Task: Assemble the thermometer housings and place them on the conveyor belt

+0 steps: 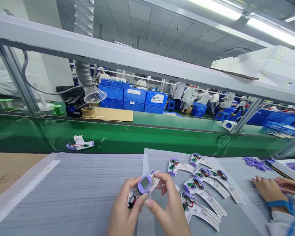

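Note:
My left hand (127,206) is closed around an open gun-shaped thermometer housing (144,184), white with a purple frame around a small grey screen. Green circuit board and red wires peek out beside the left fingers. On the other side, my right hand (168,203) has curled fingers against the white part of the same housing, its thumb near the lower edge. Just right of my hands lie several white half-housings (203,214) with purple ends, boards and red wires exposed. The lower part of the held piece is hidden by my fingers.
Another person's hands (269,191), with a blue wristband, work at the right by purple parts (257,163) and a white tray (288,167). One assembly (80,144) sits on the green conveyor belt (127,139). A shelf beam (137,55) crosses overhead.

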A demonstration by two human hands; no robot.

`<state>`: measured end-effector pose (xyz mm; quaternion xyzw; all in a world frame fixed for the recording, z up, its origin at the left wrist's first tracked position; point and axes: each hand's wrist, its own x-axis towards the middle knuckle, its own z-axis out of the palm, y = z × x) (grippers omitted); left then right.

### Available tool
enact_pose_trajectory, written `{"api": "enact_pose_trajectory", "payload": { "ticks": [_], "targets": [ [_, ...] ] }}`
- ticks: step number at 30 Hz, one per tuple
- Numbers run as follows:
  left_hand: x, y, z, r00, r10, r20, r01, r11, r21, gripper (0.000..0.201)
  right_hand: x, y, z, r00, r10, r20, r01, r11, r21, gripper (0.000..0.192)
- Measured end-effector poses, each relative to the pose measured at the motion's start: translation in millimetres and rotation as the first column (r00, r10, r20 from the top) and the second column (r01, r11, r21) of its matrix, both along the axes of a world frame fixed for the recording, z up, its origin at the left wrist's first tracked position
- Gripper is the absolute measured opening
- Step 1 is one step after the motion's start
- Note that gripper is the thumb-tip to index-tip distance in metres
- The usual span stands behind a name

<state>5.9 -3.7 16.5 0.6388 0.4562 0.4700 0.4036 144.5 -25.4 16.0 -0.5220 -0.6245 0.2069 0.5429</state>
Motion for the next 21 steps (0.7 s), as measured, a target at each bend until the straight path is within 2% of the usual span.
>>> {"api": "enact_pose_trajectory", "payload": {
  "ticks": [1, 3, 5, 8, 11, 13, 14, 16, 18, 21],
  "targets": [
    [1, 1, -4.4, 1.0, 0.015, -0.009, -0.015, 0.997, 0.077, 0.022, -5, 1, -2.5, 0.998, -0.042, -0.039, 0.041, 0.999, -0.032, 0.038],
    [4, 2, -12.1, 1.0, 0.023, -0.006, -0.021, 0.982, 0.187, 0.02, -14, 4, -5.8, 0.991, -0.087, -0.099, 0.081, 0.995, -0.064, 0.032],
    [7, 2, -17.3, 0.998, 0.046, 0.03, -0.051, 0.979, 0.196, 0.019, -20, 6, -7.9, 0.978, -0.118, -0.171, 0.104, 0.991, -0.089, 0.029],
    [12, 5, -21.2, 0.982, 0.112, 0.151, -0.118, 0.993, 0.027, 0.031, -24, 8, -12.6, 0.948, -0.093, -0.305, 0.062, 0.992, -0.112, 0.039],
    [14, 12, -22.7, 0.959, 0.05, 0.278, -0.001, 0.985, -0.174, 0.051, -22, 9, -18.3, 0.915, 0.021, -0.404, -0.055, 0.996, -0.073, 0.046],
    [14, 15, -21.4, 0.957, -0.001, 0.29, 0.063, 0.977, -0.206, 0.052, -20, 10, -20.3, 0.904, 0.072, -0.422, -0.101, 0.994, -0.045, 0.046],
    [13, 16, -19.9, 0.965, 0.001, 0.264, 0.053, 0.978, -0.199, 0.052, -18, 10, -20.3, 0.903, 0.079, -0.422, -0.105, 0.994, -0.039, 0.046],
    [13, 14, -15.6, 0.985, 0.023, 0.17, 0.002, 0.989, -0.15, 0.053, -15, 9, -18.4, 0.912, 0.064, -0.405, -0.089, 0.995, -0.043, 0.045],
    [13, 11, -11.0, 0.996, 0.036, 0.082, -0.033, 0.999, -0.043, 0.049, -13, 8, -14.6, 0.927, 0.038, -0.373, -0.067, 0.996, -0.065, 0.044],
    [14, 6, -7.3, 1.0, 0.002, 0.004, -0.003, 0.989, 0.145, 0.037, -12, 6, -8.0, 0.943, 0.009, -0.333, -0.042, 0.995, -0.093, 0.041]
  ]
}}
